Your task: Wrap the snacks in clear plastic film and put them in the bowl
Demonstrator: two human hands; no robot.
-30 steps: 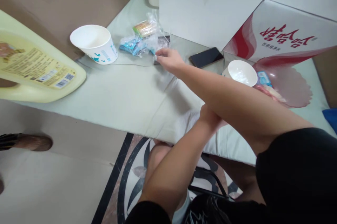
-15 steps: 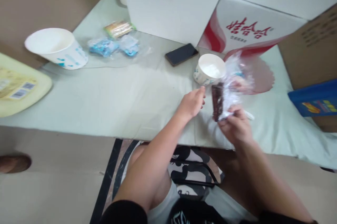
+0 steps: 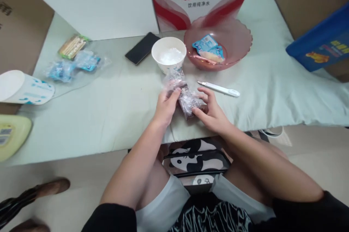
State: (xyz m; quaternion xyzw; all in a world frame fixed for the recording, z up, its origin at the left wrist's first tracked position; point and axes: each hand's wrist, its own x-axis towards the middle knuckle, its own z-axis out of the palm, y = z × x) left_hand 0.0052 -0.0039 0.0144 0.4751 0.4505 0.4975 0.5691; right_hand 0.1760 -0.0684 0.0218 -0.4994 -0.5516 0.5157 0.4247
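A dark brown block wrapped in crinkled clear plastic is held low over the table between my two hands. My left hand pinches its upper left end, thumb on top. On the other side, my right hand curls loosely round the lower right end, with thumb and fingertips on the plastic. Just beyond the plastic stands a paper cup with something whitish and clear inside. A white utility knife lies to the right of it. The block's exact kind is hidden by the wrap.
Behind the knife sits a pink translucent bowl holding blue packets. A black phone lies left of the cup. Farther left are wrapped blue packets, a snack pack and a tipped paper tub. Boxes line the back.
My left hand has moved onto the wrapped block, which is now between both hands and turned. The camera view has swung right, showing the bowl and knife clearly.
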